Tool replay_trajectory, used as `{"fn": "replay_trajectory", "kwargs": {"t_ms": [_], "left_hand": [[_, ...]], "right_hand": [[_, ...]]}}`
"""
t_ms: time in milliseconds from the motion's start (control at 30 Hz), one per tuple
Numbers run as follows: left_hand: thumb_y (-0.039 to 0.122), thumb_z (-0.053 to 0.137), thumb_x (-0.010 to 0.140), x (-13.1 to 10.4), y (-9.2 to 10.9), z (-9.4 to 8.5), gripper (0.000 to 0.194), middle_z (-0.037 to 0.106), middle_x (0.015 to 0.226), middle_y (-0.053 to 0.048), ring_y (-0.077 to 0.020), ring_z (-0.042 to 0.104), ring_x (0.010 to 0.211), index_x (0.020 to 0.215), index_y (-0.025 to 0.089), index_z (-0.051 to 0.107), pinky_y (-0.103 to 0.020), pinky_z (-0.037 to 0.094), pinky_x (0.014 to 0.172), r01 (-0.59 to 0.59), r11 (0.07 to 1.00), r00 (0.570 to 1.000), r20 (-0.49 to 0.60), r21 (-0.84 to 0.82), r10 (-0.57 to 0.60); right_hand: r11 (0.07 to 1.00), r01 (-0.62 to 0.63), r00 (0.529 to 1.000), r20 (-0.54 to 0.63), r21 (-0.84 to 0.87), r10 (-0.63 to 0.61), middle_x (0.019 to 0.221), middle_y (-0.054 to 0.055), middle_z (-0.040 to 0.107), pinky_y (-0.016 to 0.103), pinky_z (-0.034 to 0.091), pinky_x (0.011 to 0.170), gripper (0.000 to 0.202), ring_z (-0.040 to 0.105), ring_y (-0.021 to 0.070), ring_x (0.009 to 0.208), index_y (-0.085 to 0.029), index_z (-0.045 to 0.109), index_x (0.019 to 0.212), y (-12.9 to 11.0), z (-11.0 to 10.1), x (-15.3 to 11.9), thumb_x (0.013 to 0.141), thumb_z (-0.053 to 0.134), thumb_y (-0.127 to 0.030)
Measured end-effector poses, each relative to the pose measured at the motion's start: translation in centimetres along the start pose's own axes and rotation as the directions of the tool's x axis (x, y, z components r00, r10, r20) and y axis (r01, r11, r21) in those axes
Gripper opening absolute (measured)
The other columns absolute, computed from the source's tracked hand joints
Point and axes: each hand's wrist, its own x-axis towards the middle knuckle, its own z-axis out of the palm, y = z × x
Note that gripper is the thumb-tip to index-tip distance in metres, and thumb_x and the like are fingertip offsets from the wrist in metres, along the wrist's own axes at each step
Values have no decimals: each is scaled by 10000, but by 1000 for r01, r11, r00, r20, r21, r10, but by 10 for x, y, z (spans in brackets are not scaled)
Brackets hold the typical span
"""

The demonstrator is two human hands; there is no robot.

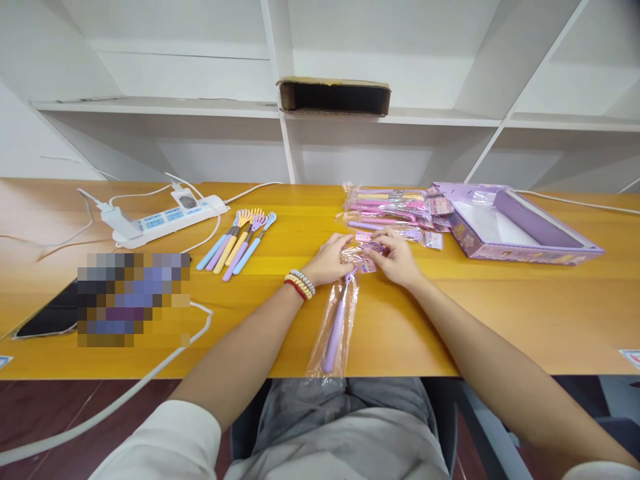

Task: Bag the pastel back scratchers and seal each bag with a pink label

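Note:
A purple back scratcher [336, 333] lies inside a clear plastic bag [320, 343] in front of me, its handle towards the table's front edge. My left hand [329, 260] is closed on the bag's upper part, beside the scratcher's claw end, which its fingers partly cover. On the other side, my right hand [396, 259] pinches a small pink-purple printed card [369, 265] at the bag's top. Just beyond my hands lie several bagged scratchers [385, 207] with cards. Unbagged scratchers [239, 243] in blue, purple and yellow rest in a group to the left.
A purple open box [530, 252] stands at the right. On the left are a white power strip [170, 220] with cables, a dark flat device [53, 310] and a blurred-out patch. White shelves [210, 107] rise behind the table, holding an open cardboard box [334, 97].

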Motion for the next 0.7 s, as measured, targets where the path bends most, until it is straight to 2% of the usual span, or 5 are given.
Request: {"fn": "replay_trajectory", "kwargs": {"t_ms": [133,267,367,500,700], "left_hand": [[243,560,705,0,1,1,602,481,1190,-91,-213,464,1104,1278,150,401,-343,374,985,-91,995,995,44,-46,93],[234,564,712,-1,2,2,569,495,1180,-95,-211,474,1094,1255,142,422,-358,374,980,-172,978,981,73,-119,182],[236,565,719,-2,4,2,570,482,1218,-102,-214,469,1111,1262,147,417,-364,366,989,-179,973,978,83,-149,192],[248,567,727,-3,6,1,596,475,1244,-100,-212,482,1102,1290,164,392,-364,379,978,-160,973,980,94,-168,177],[248,570,726,-3,5,1,609,469,1255,-118,-221,479,1114,1296,142,385,-377,371,986,-156,973,981,87,-169,173]], "right_hand": [[997,-8,995,-99,81,16,1058,82,571,336,386,852,212,494,217,1026,-187,680,769,5,5,2,734,607,-383],[969,-105,994,62,226,93,701,20,593,258,401,618,312,521,143,667,-152,654,746,12,2,3,748,571,-453],[962,-161,987,39,221,157,536,-26,458,223,303,487,372,386,87,514,-143,553,617,13,0,3,731,574,-497],[955,-155,986,-12,253,163,515,-36,408,225,285,479,407,344,77,493,-161,463,567,13,0,3,753,542,-515],[919,-164,986,48,359,157,552,-20,489,235,354,518,362,453,113,544,-170,519,660,17,3,4,806,473,-498]]}}
